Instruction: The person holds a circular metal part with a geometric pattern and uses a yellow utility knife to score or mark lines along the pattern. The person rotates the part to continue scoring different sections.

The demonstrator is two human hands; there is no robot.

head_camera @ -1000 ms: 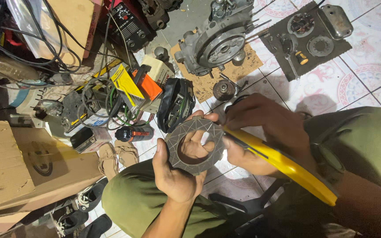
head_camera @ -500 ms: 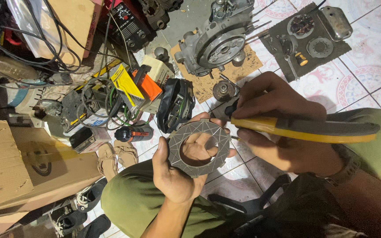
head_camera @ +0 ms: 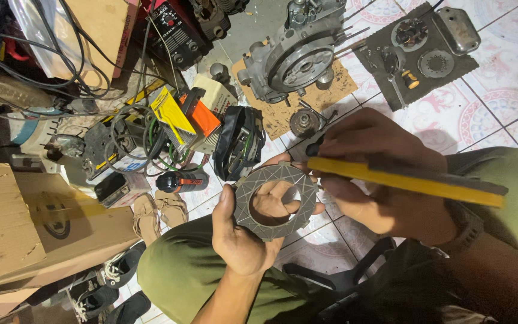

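Left hand (head_camera: pixel 244 240) fingers around friction disc (head_camera: pixel 275 202)

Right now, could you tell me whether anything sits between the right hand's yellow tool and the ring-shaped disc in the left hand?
Nothing visible does. The left hand holds the disc flat and open to view; the right hand holds the yellow tool just beside the disc's right edge, tip close to its rim.
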